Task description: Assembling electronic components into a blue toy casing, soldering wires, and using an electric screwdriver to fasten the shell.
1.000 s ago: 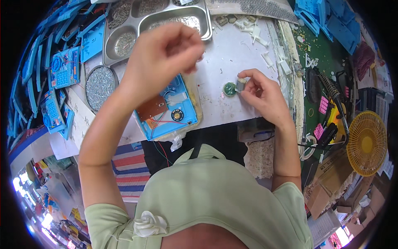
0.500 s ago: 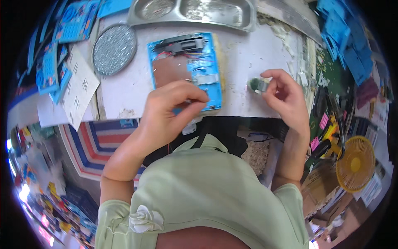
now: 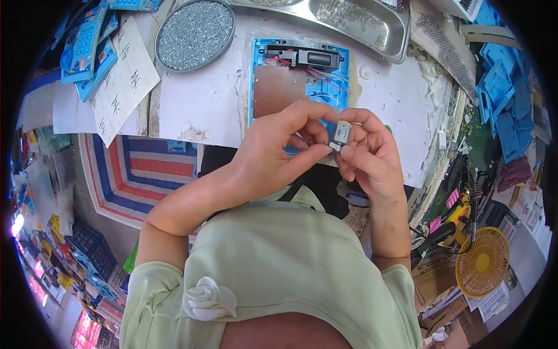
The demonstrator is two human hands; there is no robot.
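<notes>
Over the near right corner of a blue plastic casing (image 3: 344, 64), a small silver motor (image 3: 341, 134) with a cream end is pinched in my right hand (image 3: 372, 152). My left hand (image 3: 293, 136) meets it from the other side, thumb and forefinger closed at the motor, the thumb at a tiny whitish piece at its lower end. Inside the casing lie a brown board (image 3: 278, 93), a black housing (image 3: 302, 57), and red, yellow and blue wires. My hands hide the near part of the casing.
A round tray (image 3: 164, 55) of small metal screws stands at the far left, beside a paper sheet (image 3: 131, 75). A steel tray (image 3: 401, 43) with small parts lies at the back. Blue plastic parts (image 3: 500, 87) and a yellow basket (image 3: 482, 262) are on the right.
My right hand has brought the motor left and toward me from the tabletop, and my left hand has moved right to meet it. The view has shifted, so the casing appears farther right.
</notes>
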